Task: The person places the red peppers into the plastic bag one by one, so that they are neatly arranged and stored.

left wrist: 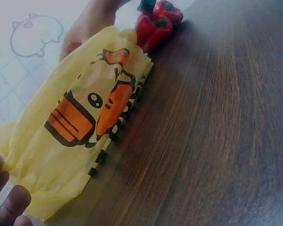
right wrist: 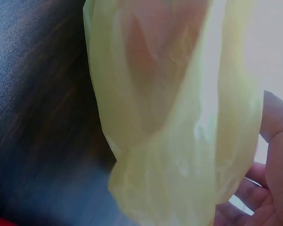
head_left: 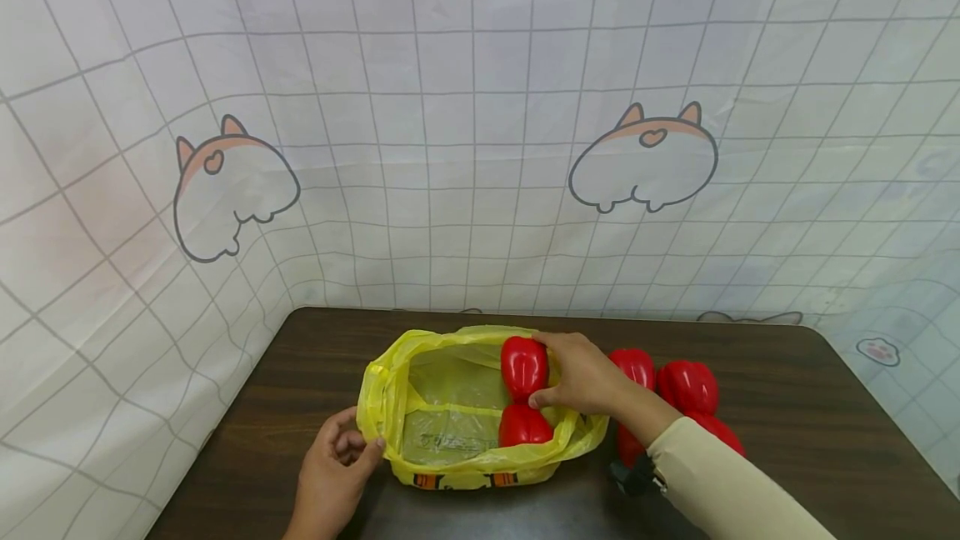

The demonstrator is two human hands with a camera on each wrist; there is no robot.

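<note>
Head view: red pepper, apparently pinched, sits within right grip.

Two red peppers inside yellow bag

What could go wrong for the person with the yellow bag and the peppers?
The bag looks thin, so its edge might sag inward if the left hand lets go. Both the upper pepper, held by the right hand, and the lower pepper are at the bag's right end, so it might tip that way. The right arm passes close by the loose peppers and might nudge one on its way back.
</note>
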